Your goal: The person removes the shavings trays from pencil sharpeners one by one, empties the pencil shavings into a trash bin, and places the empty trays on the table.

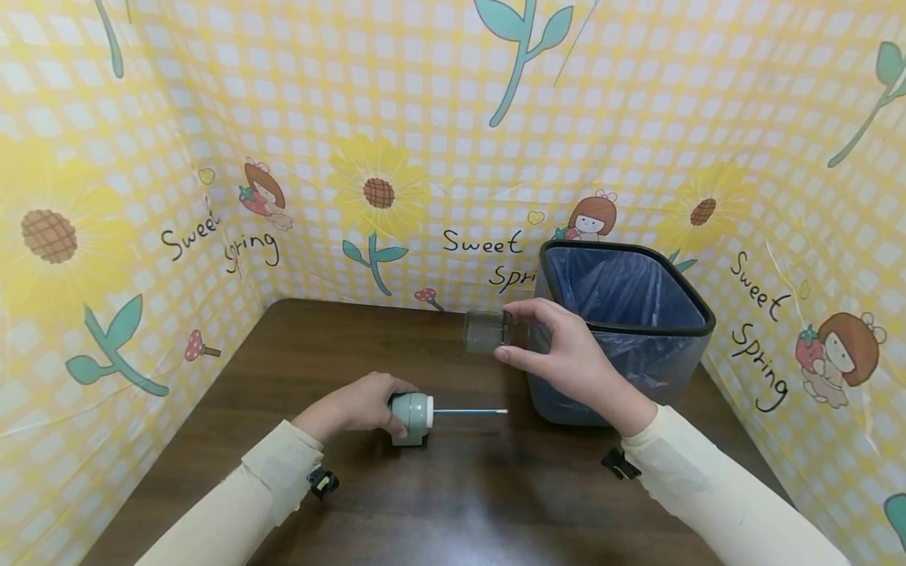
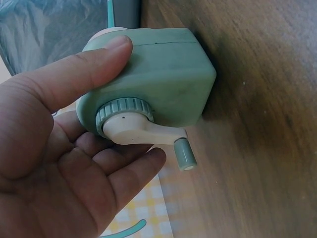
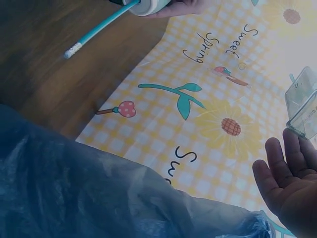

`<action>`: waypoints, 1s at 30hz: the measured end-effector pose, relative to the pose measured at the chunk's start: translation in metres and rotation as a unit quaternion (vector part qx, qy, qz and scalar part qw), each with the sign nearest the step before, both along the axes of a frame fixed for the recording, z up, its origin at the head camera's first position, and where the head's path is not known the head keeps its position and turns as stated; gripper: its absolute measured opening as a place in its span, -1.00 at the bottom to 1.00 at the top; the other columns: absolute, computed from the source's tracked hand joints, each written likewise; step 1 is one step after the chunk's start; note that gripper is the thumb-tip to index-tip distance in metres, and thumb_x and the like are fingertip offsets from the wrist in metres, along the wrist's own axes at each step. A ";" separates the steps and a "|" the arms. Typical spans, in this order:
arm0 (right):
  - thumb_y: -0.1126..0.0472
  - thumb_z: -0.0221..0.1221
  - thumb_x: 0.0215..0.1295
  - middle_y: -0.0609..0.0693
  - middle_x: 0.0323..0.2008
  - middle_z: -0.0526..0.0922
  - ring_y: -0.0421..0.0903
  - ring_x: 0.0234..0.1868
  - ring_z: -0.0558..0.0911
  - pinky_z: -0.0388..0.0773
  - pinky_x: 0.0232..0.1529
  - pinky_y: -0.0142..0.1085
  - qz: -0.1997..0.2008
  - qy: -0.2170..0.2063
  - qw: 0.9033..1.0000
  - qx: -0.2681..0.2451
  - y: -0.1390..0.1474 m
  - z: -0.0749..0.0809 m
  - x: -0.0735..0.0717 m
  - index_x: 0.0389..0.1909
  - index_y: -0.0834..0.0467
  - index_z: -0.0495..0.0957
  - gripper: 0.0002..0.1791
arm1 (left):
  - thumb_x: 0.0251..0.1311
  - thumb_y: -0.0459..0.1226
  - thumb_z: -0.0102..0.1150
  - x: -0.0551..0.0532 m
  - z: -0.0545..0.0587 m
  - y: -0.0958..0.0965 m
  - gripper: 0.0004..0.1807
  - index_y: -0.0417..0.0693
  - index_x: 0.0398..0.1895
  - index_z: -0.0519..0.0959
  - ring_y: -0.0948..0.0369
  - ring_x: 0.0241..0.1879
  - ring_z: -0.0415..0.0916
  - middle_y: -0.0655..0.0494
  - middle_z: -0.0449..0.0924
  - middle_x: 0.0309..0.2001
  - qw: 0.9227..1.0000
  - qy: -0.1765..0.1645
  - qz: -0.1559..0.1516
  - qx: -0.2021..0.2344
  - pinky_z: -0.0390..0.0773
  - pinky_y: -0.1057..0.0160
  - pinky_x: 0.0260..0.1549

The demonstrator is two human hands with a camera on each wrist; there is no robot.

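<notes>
My left hand [image 1: 362, 399] grips a green pencil sharpener [image 1: 407, 417] low over the wooden table, thumb on one side of its body. A cream crank [image 2: 143, 131] with a green knob sticks out of the sharpener in the left wrist view. From the sharpener's white end a blue pencil [image 1: 470, 411] with a white eraser tip points to the right. My right hand [image 1: 569, 358] pinches a small see-through drawer [image 1: 484, 332] between thumb and fingers, held up left of the bin. In the right wrist view the drawer [image 3: 303, 106] is partly cut off at the edge.
A bin [image 1: 640, 328] with a dark rim and a bluish plastic liner [image 1: 602, 283] stands at the right, under and behind my right hand. Yellow checked cloth [image 1: 439, 196] with printed flowers walls in the brown table [image 1: 340, 330] at the back and sides.
</notes>
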State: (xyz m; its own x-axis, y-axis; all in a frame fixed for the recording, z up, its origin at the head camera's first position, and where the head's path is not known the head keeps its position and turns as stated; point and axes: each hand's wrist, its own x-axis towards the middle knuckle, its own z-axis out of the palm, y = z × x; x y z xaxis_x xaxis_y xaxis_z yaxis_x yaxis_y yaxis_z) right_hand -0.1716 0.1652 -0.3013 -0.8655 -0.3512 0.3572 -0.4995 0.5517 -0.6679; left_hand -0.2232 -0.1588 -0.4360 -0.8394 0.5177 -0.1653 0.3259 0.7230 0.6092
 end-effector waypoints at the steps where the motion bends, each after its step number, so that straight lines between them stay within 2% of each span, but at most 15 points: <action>1: -0.12 0.44 0.21 -0.18 0.17 0.59 -0.13 0.24 0.52 0.39 0.35 0.05 0.000 -0.001 1.000 0.000 0.000 -0.001 0.000 0.28 -0.02 0.54 -0.35 | -0.07 -0.25 0.64 0.000 0.000 0.000 -0.28 -0.05 0.25 0.61 0.20 -0.19 0.54 0.17 0.67 -0.06 1.000 0.000 0.000 0.000 0.59 0.14 -0.18; 7: -0.14 0.44 0.21 -0.19 0.17 0.60 -0.13 0.25 0.53 0.37 0.37 0.05 0.004 0.005 1.000 -0.003 0.001 -0.007 -0.001 0.26 -0.06 0.55 -0.38 | -0.08 -0.26 0.63 0.001 0.002 0.001 -0.29 -0.06 0.24 0.61 0.21 -0.19 0.55 0.18 0.68 -0.07 1.000 0.001 -0.008 -0.001 0.59 0.14 -0.18; 14: -0.09 0.46 0.20 -0.16 0.17 0.61 -0.12 0.26 0.53 0.35 0.38 0.05 0.009 0.005 1.000 -0.011 0.001 -0.012 0.000 0.27 -0.01 0.56 -0.37 | -0.09 -0.27 0.63 0.001 0.002 0.000 -0.30 -0.06 0.23 0.61 0.21 -0.20 0.56 0.18 0.68 -0.08 1.000 0.002 -0.014 0.003 0.59 0.14 -0.20; 30: -0.07 0.48 0.17 -0.16 0.15 0.63 -0.12 0.21 0.55 0.39 0.34 0.09 0.012 0.009 1.000 -0.015 0.000 -0.024 0.000 0.24 -0.05 0.57 -0.38 | -0.07 -0.28 0.62 0.002 0.004 0.001 -0.32 -0.04 0.22 0.62 0.20 -0.19 0.56 0.17 0.67 -0.06 1.000 -0.001 -0.014 0.003 0.60 0.13 -0.18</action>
State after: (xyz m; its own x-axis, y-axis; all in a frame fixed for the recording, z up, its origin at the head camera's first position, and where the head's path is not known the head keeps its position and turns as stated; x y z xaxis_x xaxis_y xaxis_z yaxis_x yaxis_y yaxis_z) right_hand -0.1721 0.1653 -0.3254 -0.8505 -0.3599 0.3836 -0.5242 0.5192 -0.6750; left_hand -0.2214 -0.1582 -0.4317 -0.8241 0.5421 -0.1642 0.3443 0.7097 0.6147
